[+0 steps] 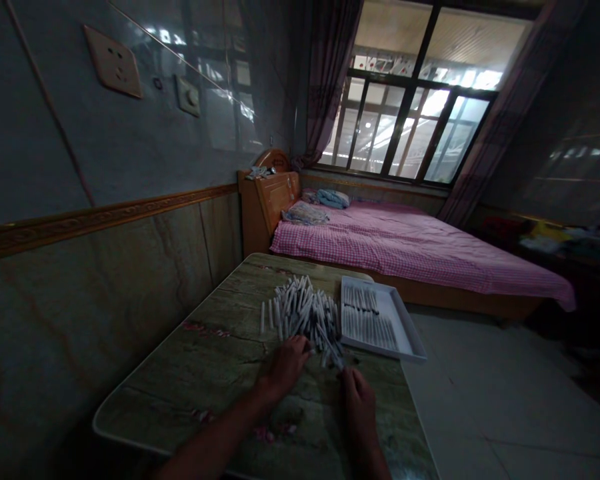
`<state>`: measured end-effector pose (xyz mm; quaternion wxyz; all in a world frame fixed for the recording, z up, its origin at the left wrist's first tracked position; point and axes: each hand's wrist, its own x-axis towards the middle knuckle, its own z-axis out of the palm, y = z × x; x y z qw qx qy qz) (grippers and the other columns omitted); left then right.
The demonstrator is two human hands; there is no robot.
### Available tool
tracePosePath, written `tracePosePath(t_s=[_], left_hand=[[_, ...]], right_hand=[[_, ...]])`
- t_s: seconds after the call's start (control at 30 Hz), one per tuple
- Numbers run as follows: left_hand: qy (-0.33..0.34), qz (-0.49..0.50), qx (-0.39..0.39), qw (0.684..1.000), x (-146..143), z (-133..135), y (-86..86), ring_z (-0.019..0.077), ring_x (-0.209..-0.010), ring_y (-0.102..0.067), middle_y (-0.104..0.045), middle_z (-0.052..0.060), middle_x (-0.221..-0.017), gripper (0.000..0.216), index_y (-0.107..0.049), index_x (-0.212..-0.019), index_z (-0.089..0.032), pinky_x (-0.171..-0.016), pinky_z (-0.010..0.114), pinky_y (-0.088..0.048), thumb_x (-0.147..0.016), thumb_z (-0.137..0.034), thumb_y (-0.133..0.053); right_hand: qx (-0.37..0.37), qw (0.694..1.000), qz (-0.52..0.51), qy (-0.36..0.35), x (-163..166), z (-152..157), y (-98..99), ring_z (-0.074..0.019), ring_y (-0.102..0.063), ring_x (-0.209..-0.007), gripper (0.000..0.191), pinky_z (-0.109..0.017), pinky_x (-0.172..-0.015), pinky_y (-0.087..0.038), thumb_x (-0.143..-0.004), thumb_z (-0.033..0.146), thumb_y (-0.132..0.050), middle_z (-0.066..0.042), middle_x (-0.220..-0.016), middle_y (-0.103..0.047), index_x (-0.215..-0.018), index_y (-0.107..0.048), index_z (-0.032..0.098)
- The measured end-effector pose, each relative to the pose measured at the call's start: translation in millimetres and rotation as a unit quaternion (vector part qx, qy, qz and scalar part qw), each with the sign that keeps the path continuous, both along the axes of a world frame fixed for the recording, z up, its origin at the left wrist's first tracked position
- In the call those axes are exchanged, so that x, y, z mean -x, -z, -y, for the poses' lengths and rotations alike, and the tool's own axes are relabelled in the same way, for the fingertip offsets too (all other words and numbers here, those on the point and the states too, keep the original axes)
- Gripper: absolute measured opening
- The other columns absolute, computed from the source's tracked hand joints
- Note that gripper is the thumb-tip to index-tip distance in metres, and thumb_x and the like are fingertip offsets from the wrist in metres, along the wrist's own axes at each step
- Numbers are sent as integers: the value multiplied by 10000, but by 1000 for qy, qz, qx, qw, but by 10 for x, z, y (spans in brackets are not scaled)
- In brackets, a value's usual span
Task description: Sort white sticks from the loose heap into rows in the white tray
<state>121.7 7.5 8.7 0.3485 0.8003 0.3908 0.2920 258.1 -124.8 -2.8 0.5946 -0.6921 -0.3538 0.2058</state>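
Observation:
A heap of several thin white sticks point(303, 310) lies on a small table point(220, 373). My left hand point(286, 365) rests at the near edge of the heap, fingers curled onto the sticks. My right hand point(357, 399) is just right of it, fingers pinched on one white stick point(333, 352) that points up toward the heap. A shallow white tray point(409, 333) sits right of the heap, with rows of the same sticks laid side by side in it.
The table stands against a tiled wall point(105, 267) on the left. Beyond it is a bed with a pink checked cover point(410, 247) and a wooden headboard point(273, 200). A barred window point(410, 133) is behind. Pale floor tiles point(505, 400) lie to the right.

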Motion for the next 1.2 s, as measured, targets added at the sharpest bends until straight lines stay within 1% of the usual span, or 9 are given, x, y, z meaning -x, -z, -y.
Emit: tracePosePath(t_s=[0.07, 0.13, 0.2, 0.3, 0.43, 0.67, 0.83, 0.93, 1.2], left_hand=[[-57, 162, 97, 980, 41, -27, 64, 213, -823, -645, -679, 35, -808, 46, -614, -797, -203, -760, 315, -488, -777, -236, -639], [-95, 307, 197, 926, 92, -48, 112, 197, -732, -647, -674, 16, -760, 232, -625, -898, -195, -640, 283, -497, -736, -345, -696], [-102, 411, 271, 865, 146, -56, 136, 177, -678, -647, -677, 1, -741, 433, -631, -1009, -186, -582, 260, -496, -664, -407, -770], [-96, 498, 335, 794, 202, -56, 132, 151, -656, -660, -688, -8, -730, 517, -661, -980, -173, -607, 253, -526, -565, -409, -858], [-111, 536, 374, 748, 217, -65, 119, 160, -664, -694, -709, -2, -714, 520, -677, -899, -168, -613, 256, -555, -491, -393, -908], [-115, 536, 387, 741, 218, -41, 125, 178, -701, -718, -726, 13, -714, 487, -655, -852, -164, -633, 262, -573, -495, -371, -913], [-116, 519, 377, 759, 208, -12, 113, 180, -695, -706, -724, 12, -718, 522, -632, -855, -161, -650, 296, -581, -490, -414, -905], [-115, 494, 370, 778, 194, -5, 112, 202, -683, -703, -719, 19, -724, 559, -622, -831, -159, -630, 326, -581, -448, -448, -909], [-105, 482, 368, 788, 199, 22, 58, 200, -669, -697, -707, 9, -728, 566, -618, -820, -164, -611, 318, -571, -436, -463, -906]], right_hand=[[1, 1000, 6, -11, -1, 7, 10, -161, -484, -624, 464, -235, -558, -367, -781, 617, -514, 11, -607, -520, -622, -581, 187], [4, 1000, 17, -26, 4, 10, 32, -168, -505, -630, 463, -236, -565, -379, -790, 611, -517, 5, -614, -539, -628, -596, 184], [12, 998, 36, -46, 13, 7, 67, -172, -524, -635, 461, -236, -575, -391, -804, 604, -515, 1, -624, -560, -644, -616, 183], [31, 993, 78, -83, 27, 1, 122, -174, -546, -634, 465, -232, -575, -391, -819, 600, -507, -2, -621, -578, -647, -627, 185], [40, 985, 129, -103, 38, 2, 151, -161, -540, -606, 462, -222, -549, -373, -842, 579, -497, 6, -593, -556, -617, -600, 189], [55, 983, 145, -102, 44, 5, 122, -175, -593, -630, 471, -222, -575, -410, -857, 585, -486, -17, -645, -637, -668, -644, 183], [45, 982, 163, -89, 67, 18, 94, -189, -620, -626, 460, -234, -581, -433, -859, 584, -505, -27, -645, -658, -660, -657, 198], [38, 979, 180, -90, 91, 37, 97, -200, -643, -648, 439, -245, -598, -449, -867, 586, -515, -42, -698, -690, -729, -693, 210], [52, 946, 304, -100, 129, 63, 217, -183, -622, -552, 519, -262, -540, -392, -935, 611, -352, -34, -613, -645, -688, -629, 247]])
